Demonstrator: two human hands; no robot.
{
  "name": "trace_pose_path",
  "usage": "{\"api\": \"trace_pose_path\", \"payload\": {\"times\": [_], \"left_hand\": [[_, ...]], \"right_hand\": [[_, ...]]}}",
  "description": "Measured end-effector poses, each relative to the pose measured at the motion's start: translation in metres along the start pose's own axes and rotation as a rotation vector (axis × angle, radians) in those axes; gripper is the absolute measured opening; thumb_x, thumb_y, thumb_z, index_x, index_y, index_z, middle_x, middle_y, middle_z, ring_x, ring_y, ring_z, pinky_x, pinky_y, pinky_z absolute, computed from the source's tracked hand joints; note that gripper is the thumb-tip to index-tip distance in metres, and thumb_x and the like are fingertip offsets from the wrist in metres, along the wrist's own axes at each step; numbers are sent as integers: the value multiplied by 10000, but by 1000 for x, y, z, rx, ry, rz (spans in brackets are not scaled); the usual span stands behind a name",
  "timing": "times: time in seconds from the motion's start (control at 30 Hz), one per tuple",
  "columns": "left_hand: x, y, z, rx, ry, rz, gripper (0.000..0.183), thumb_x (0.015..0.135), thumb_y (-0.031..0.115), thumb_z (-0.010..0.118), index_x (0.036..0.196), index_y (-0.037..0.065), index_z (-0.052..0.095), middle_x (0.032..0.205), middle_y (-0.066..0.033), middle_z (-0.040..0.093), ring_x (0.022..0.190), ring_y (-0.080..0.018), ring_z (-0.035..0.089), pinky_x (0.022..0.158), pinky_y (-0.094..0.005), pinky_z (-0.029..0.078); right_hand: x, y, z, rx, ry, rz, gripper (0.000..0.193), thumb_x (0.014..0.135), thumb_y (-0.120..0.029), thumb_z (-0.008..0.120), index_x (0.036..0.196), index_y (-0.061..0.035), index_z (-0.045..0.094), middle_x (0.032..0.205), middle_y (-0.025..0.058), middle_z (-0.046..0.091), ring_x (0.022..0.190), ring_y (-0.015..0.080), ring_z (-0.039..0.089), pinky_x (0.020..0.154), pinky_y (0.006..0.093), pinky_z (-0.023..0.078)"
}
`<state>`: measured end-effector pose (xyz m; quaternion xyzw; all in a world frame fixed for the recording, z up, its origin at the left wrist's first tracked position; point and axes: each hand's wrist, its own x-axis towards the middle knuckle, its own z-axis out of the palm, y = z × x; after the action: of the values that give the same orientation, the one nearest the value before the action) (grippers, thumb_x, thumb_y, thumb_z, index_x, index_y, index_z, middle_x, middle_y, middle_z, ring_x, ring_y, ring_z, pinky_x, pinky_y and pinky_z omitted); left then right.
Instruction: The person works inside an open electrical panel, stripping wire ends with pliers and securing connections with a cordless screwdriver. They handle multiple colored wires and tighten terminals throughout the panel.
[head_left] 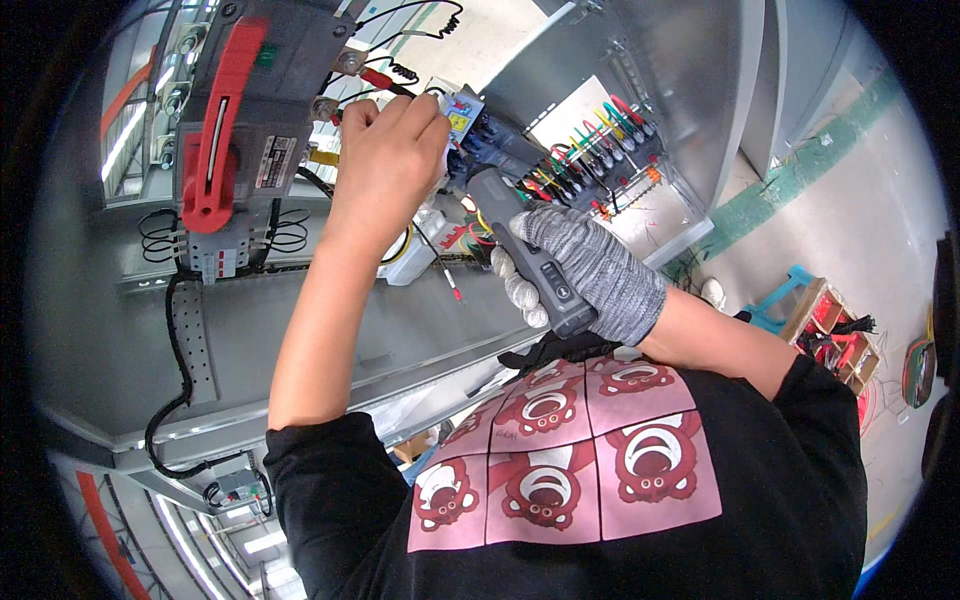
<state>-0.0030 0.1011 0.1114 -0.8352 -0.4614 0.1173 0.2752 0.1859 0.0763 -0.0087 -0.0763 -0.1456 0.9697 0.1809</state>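
My right hand (605, 262), in a grey knit glove, is wrapped round a slim dark grey cordless screwdriver (545, 275). The tool slants up and left, its front end close to a dark electrical component with a blue and yellow label (462, 113). Bare and curled, my left hand (393, 165) is at the left side of that component. Its fingertips are hidden, so whatever it pinches cannot be made out. Just above the left hand, a red-sleeved cable end (376, 78) meets a metal terminal. Below hangs a loose thin wire with a red and white tip (450, 275).
A grey switch unit with a long red handle (222, 130) stands at left in the metal cabinet. Coloured wires (590, 145) line a terminal row at upper right. A box of parts (825, 335) and a blue stool (785, 300) are on the floor at right.
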Motion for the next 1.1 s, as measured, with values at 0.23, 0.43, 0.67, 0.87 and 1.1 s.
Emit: {"api": "trace_pose_path", "payload": {"times": [0.23, 0.43, 0.67, 0.87, 1.1], "left_hand": [[3, 2, -2, 71, 32, 44, 101, 700, 83, 613, 798, 88, 591, 880, -14, 532, 855, -176, 542, 784, -377, 377], [3, 5, -5, 110, 15, 51, 106, 702, 71, 598, 804, 101, 600, 879, -1, 524, 871, -168, 533, 797, -381, 374], [-4, -2, -2, 65, 5, 33, 109, 724, 87, 621, 830, 108, 614, 896, 7, 551, 871, -171, 543, 817, -383, 365], [-5, -7, -14, -162, -14, -66, 207, 756, 82, 692, 951, 117, 633, 942, -9, 587, 893, -212, 566, 822, -411, 325], [-5, -5, -10, -107, 0, -41, 168, 762, 61, 661, 915, 104, 608, 901, -18, 563, 882, -209, 553, 811, -408, 344]], "right_hand": [[-1, -3, 0, 1, -12, 31, 307, 963, -309, 495, 927, -14, 569, 694, 70, 588, 499, 155, 581, 414, 264, 495], [-1, -1, 1, 2, 22, 11, 312, 971, -312, 474, 918, -21, 573, 644, 68, 582, 475, 156, 574, 409, 258, 489], [0, -2, 0, -45, -13, 7, 318, 967, -315, 476, 924, -18, 578, 650, 69, 593, 475, 157, 576, 414, 255, 492], [-3, -6, 8, 5, 30, 15, 312, 964, -310, 477, 930, -18, 582, 652, 68, 595, 478, 154, 577, 418, 253, 494], [-2, -4, 9, 25, 58, 16, 324, 951, -330, 490, 913, -23, 587, 640, 66, 591, 488, 157, 581, 420, 260, 488]]}}
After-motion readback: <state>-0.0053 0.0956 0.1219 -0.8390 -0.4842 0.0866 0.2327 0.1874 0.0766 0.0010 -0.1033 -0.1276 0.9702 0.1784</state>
